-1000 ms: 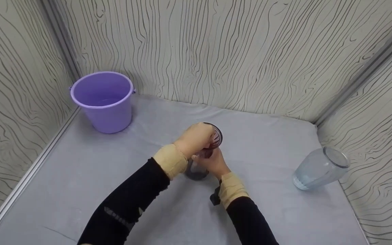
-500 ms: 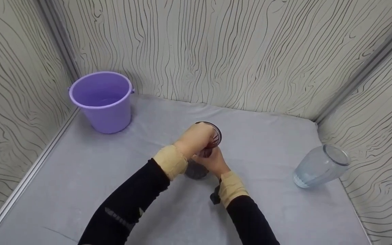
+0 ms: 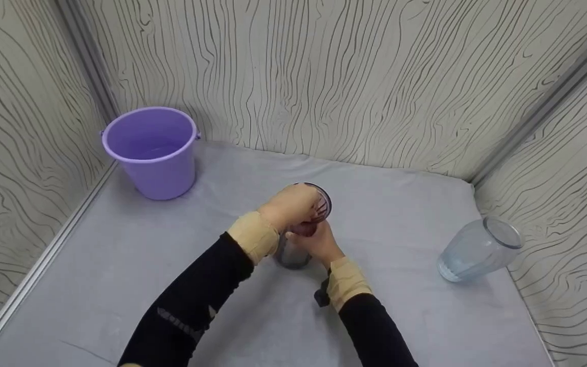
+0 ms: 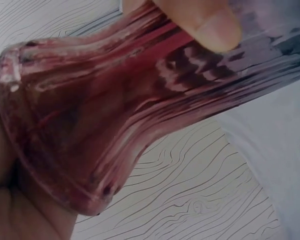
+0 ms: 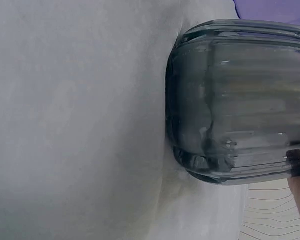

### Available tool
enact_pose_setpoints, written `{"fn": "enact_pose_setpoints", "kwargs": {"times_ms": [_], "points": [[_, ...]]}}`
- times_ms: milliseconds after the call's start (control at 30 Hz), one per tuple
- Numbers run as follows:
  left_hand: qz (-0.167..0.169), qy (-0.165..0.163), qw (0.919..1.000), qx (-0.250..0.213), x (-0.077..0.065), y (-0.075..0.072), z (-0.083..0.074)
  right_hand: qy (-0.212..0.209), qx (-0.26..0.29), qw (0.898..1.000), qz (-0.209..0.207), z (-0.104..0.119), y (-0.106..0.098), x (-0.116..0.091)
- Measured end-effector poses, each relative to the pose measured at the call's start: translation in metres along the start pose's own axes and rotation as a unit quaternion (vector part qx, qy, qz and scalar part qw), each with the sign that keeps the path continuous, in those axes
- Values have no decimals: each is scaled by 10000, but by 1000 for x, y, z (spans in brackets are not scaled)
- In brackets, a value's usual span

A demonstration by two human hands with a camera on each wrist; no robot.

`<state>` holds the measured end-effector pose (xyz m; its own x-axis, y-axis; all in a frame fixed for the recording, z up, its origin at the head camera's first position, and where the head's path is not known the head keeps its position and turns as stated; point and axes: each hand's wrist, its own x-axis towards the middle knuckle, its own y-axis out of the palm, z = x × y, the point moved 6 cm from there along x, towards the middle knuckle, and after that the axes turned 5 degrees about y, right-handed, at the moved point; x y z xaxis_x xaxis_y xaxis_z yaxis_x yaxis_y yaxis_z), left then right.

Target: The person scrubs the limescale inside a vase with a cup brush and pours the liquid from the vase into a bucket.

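A glass vase [image 3: 294, 257], reddish at its flared mouth and grey lower down, stands slightly tilted in the middle of the grey cloth. My left hand [image 3: 291, 206] lies over the mouth, fingers curled at the rim; their tips are hidden. Below it my right hand [image 3: 319, 243] grips the narrower neck, its thumb on the near side. In the left wrist view the red flared end of the vase [image 4: 105, 105] fills much of the picture, with a thumb across the neck. The right wrist view shows its thick clear base [image 5: 235, 105] close to the cloth.
A purple bucket [image 3: 163, 176] stands at the back left near the corner. At the right, by the cloth's edge, is a pale blue glass vase [image 3: 472, 255]. Wood-grain panels [image 3: 293, 76] wall in the back and both sides.
The left hand and forearm have shifted very slightly left at the rim. The right hand keeps its grip on the neck, and the vase stays in the same place.
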<state>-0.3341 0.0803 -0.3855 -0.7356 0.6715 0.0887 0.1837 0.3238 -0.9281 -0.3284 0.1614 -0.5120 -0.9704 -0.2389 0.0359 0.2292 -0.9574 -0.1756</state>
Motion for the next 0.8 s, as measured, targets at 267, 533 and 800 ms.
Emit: {"fn": "enact_pose_setpoints", "kwargs": {"times_ms": [267,533,800], "points": [[-157,87,9995,278,0,-1,-4,24,110,9998,154,22,3,-10],[-545,228,9968,539,-4,-5,-13,-95,-94,9998,168,23,2,-9],[-581,-228,9959,653,-2,0,-8,69,-298,9995,84,23,0,-9]]}}
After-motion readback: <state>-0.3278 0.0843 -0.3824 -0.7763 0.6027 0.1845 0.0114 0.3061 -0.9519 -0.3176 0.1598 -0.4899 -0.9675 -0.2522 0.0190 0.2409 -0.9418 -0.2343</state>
